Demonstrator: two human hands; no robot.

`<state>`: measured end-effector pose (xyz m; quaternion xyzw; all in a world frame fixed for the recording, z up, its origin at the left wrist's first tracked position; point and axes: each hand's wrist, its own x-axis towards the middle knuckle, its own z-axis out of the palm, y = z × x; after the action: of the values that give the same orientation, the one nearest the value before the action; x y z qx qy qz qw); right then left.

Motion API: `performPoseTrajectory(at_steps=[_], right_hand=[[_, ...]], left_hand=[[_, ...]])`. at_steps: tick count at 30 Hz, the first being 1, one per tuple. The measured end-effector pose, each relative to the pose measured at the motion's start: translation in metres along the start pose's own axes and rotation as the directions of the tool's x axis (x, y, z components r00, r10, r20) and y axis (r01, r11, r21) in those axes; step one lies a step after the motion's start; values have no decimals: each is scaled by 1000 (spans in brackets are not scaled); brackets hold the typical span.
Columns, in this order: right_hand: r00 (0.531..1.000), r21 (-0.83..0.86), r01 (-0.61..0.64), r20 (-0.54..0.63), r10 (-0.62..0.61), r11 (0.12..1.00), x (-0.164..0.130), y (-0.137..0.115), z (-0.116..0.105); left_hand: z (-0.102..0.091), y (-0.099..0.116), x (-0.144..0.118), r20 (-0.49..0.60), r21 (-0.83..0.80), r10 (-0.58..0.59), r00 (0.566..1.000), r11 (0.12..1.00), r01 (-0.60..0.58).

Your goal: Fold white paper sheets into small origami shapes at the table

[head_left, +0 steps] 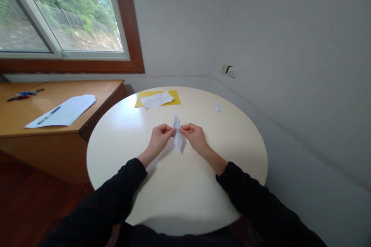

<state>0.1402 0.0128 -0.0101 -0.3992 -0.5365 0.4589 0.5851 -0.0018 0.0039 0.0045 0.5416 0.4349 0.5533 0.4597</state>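
Note:
A narrow folded white paper piece (177, 135), pointed at both ends, is held upright-lengthwise above the middle of the round cream table (139, 185). My left hand (160, 137) pinches its left side at mid-length. My right hand (193, 136) pinches its right side at the same height. Both arms wear black sleeves and reach in from the near edge.
A yellow sheet (174, 98) with a crumpled white paper (156, 99) on it lies at the table's far side. A small white scrap (217, 106) sits far right. A wooden desk (17, 119) on the left holds a white sheet (65, 110) with a pen (48, 115).

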Motion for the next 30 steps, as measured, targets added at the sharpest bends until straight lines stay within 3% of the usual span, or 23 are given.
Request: performPoseTrajectory(at_steps=[23,30], right_hand=[[1000,17,5,-12,-5,1000,-1,-6,2],[1000,2,20,5,-20,1000,-1,-7,1]], left_hand=[[0,3,-1,46,-98,26,999,995,-22],[1,8,-3,28,-106,-50,998,993,52]])
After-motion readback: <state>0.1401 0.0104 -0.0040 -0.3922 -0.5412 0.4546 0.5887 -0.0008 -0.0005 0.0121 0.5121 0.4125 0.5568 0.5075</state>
